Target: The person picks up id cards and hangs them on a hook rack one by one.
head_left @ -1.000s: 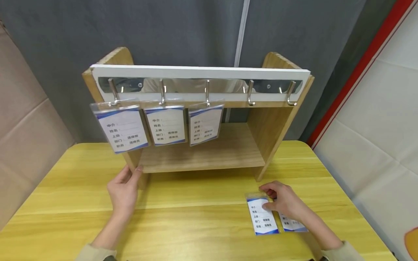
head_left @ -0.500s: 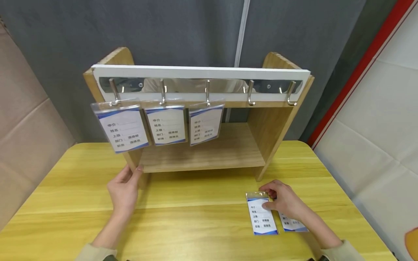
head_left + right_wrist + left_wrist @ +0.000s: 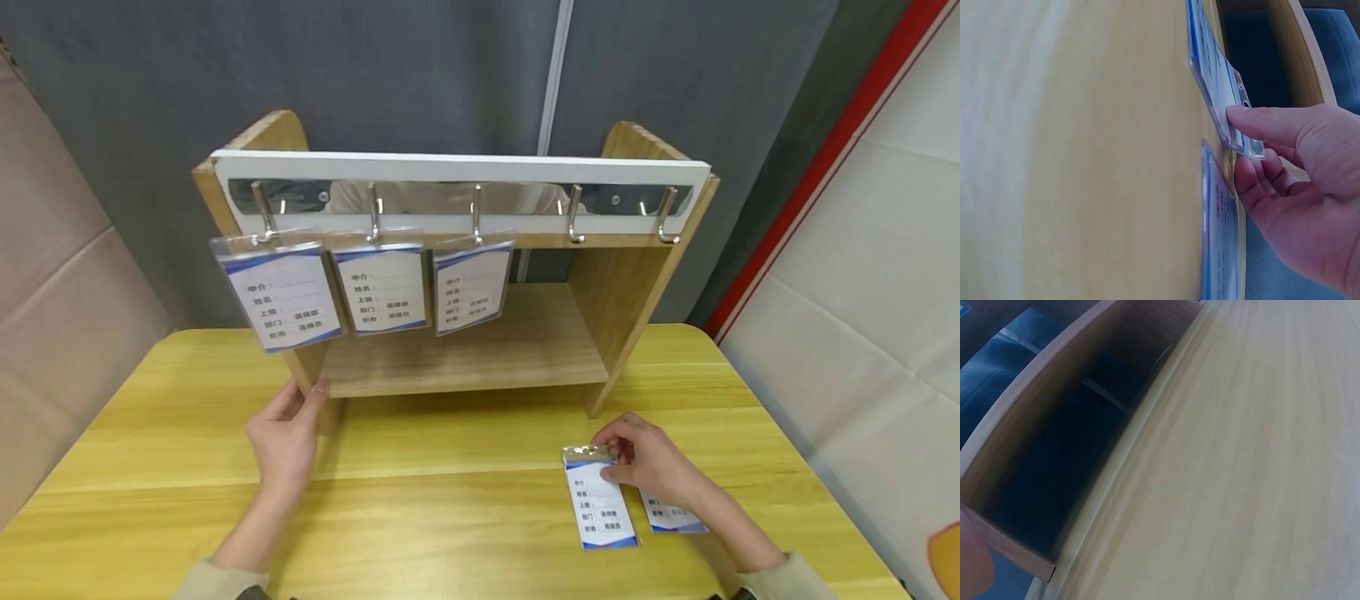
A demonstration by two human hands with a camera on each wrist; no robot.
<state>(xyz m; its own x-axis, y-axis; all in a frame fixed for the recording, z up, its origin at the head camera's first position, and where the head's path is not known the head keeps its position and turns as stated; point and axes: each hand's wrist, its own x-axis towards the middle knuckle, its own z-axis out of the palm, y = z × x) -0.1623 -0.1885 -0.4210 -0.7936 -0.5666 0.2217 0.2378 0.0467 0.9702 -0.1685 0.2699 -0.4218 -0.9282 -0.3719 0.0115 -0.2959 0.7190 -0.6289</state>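
At five o'clock, in front of the wooden rack (image 3: 465,367), a badge (image 3: 600,508) is pinched near one top corner by the fingers of my right hand (image 3: 651,460); keeping them clear of its slot (image 3: 1245,104) should make for the cleanest hold. At eight o'clock, my left hand (image 3: 285,437) grips the rack's side, ideally without tipping it.

The head view is bright, the wrist views dimmer and bluish.

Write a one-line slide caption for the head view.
Left hand grips a wooden rack with three hanging badges; right hand pinches a fourth badge above the table.
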